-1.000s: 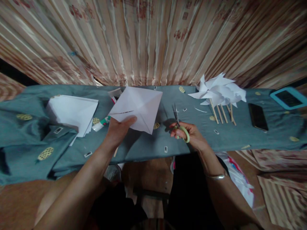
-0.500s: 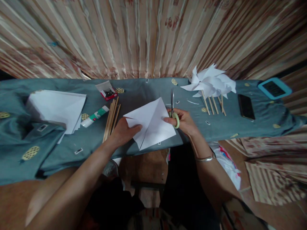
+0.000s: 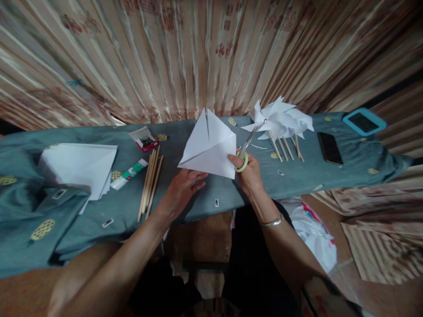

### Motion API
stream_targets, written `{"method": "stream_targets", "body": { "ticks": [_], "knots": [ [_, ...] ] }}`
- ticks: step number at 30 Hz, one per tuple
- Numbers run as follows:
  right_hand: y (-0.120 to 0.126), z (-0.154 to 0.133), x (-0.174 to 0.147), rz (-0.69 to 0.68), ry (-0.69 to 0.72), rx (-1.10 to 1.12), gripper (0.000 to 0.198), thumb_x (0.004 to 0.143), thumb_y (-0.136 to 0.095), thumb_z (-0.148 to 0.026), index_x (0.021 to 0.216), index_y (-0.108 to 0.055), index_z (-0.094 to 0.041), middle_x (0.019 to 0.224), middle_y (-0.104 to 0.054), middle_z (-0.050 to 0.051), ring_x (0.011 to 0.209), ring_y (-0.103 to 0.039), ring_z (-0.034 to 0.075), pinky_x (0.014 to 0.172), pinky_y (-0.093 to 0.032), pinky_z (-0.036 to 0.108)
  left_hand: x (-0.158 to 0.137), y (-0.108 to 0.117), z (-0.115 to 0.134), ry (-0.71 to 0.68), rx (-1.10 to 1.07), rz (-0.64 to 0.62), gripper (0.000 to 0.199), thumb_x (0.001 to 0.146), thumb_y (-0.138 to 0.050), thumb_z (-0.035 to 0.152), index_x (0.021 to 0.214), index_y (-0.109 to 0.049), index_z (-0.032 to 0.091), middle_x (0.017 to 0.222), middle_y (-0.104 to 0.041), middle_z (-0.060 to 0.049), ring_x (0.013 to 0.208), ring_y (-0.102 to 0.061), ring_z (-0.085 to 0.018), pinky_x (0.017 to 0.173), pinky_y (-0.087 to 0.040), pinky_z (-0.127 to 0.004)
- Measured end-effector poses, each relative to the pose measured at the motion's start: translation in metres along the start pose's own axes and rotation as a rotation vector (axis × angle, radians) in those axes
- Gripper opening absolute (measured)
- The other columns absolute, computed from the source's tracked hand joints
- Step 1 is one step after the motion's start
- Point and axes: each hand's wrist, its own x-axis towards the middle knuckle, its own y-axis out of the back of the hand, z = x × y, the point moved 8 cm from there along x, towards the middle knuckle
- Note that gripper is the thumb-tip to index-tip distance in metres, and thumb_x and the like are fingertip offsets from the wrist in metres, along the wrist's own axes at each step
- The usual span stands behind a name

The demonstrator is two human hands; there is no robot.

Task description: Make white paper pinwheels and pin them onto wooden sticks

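Observation:
My right hand point(image 3: 248, 169) is closed on the green-handled scissors point(image 3: 243, 158), whose blades point up and away to the right. Its thumb also pins the right corner of a creased white paper square point(image 3: 211, 145). A slit runs in from the top corner of this sheet, and creases cross its face. Just below the sheet's lower left edge is my left hand point(image 3: 181, 189), open with fingers apart; whether a fingertip touches the paper I cannot tell. Several wooden sticks point(image 3: 150, 182) lie left of that hand.
Paper pinwheels on sticks point(image 3: 280, 119) lie at the back right, near a black phone point(image 3: 330, 147) and a blue-framed device point(image 3: 364, 122). Leftward are a glue stick point(image 3: 128, 174), a small red box point(image 3: 143, 138) and stacked white paper point(image 3: 79, 167).
My left hand has let go of the sheet's left side and opened below it. The sheet has turned, bringing its slit from the left to the top. The scissors now tilt right.

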Motion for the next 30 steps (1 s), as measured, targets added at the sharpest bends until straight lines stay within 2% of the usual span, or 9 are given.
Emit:
{"method": "stream_targets", "body": {
  "ticks": [2, 6, 11, 15, 18, 21, 25, 30],
  "knots": [
    [-0.007, 0.003, -0.006, -0.015, -0.019, -0.039, 0.039, 0.050, -0.089, -0.037, 0.077, -0.067, -0.021, 0.070, -0.068, -0.004, 0.062, -0.058, 0.013, 0.064, -0.049, 0.029, 0.000, -0.004, -0.006, 0.025, -0.048, 0.040, 0.029, 0.070, -0.080, 0.042, 0.088, -0.067, 0.023, 0.109, -0.071, -0.005, 0.109, -0.064, -0.026, 0.089, -0.053, -0.038],
    [-0.019, 0.005, -0.014, -0.070, -0.012, -0.132, 0.038, 0.051, -0.087, -0.041, 0.078, -0.066, -0.023, 0.070, -0.065, -0.005, 0.062, -0.055, 0.012, 0.064, -0.048, 0.028, 0.006, 0.005, -0.006, 0.010, -0.188, 0.186, 0.029, 0.081, -0.071, 0.042, 0.102, -0.063, 0.025, 0.117, -0.069, 0.000, 0.120, -0.059, -0.025, 0.081, -0.057, -0.032],
    [-0.020, 0.005, -0.016, -0.116, -0.030, -0.212, 0.045, 0.051, -0.086, -0.050, 0.083, -0.067, -0.023, 0.069, -0.064, -0.005, 0.061, -0.053, 0.012, 0.061, -0.046, 0.027, 0.012, 0.020, 0.000, -0.006, -0.152, 0.308, 0.025, 0.088, -0.063, 0.039, 0.108, -0.060, 0.024, 0.120, -0.067, -0.002, 0.123, -0.058, -0.027, 0.079, -0.059, -0.032],
    [-0.026, 0.004, -0.026, -0.322, -0.086, -0.272, 0.049, 0.062, -0.080, -0.062, 0.084, -0.069, -0.020, 0.063, -0.064, -0.003, 0.058, -0.054, 0.011, 0.055, -0.043, 0.024, 0.014, 0.032, 0.024, -0.131, -0.127, 0.378, 0.023, 0.091, -0.058, 0.033, 0.113, -0.060, 0.025, 0.124, -0.067, -0.003, 0.125, -0.057, -0.026, 0.078, -0.061, -0.032],
    [-0.033, 0.011, -0.042, -0.545, -0.208, -0.337, 0.055, 0.067, -0.075, -0.067, 0.091, -0.069, -0.017, 0.072, -0.070, 0.002, 0.062, -0.059, 0.013, 0.058, -0.046, 0.025, 0.014, 0.040, 0.050, -0.269, -0.073, 0.408, 0.027, 0.091, -0.059, 0.034, 0.117, -0.060, 0.024, 0.127, -0.067, -0.003, 0.129, -0.054, -0.026, 0.084, -0.060, -0.035],
    [-0.036, 0.019, -0.058, -0.709, -0.327, -0.400, 0.059, 0.068, -0.075, -0.066, 0.096, -0.068, -0.015, 0.078, -0.071, 0.005, 0.066, -0.060, 0.014, 0.062, -0.049, 0.027, 0.014, 0.045, 0.068, -0.335, -0.043, 0.397, 0.032, 0.089, -0.064, 0.036, 0.119, -0.060, 0.026, 0.126, -0.068, 0.001, 0.133, -0.050, -0.026, 0.092, -0.058, -0.040],
    [-0.040, 0.024, -0.071, -0.815, -0.407, -0.453, 0.059, 0.067, -0.077, -0.064, 0.095, -0.066, -0.013, 0.078, -0.070, 0.005, 0.066, -0.060, 0.013, 0.064, -0.049, 0.028, 0.012, 0.044, 0.074, -0.347, -0.103, 0.385, 0.027, 0.091, -0.065, 0.031, 0.118, -0.062, 0.026, 0.123, -0.070, 0.005, 0.132, -0.051, -0.023, 0.100, -0.055, -0.042],
    [-0.044, 0.026, -0.073, -0.833, -0.430, -0.447, 0.071, 0.065, -0.072, -0.074, 0.097, -0.064, -0.011, 0.077, -0.068, 0.005, 0.064, -0.055, 0.011, 0.061, -0.045, 0.026, 0.010, 0.036, 0.068, -0.320, -0.159, 0.431, 0.023, 0.098, -0.053, 0.022, 0.119, -0.063, 0.019, 0.118, -0.073, -0.002, 0.122, -0.060, -0.020, 0.102, -0.053, -0.041]
  ]
}}
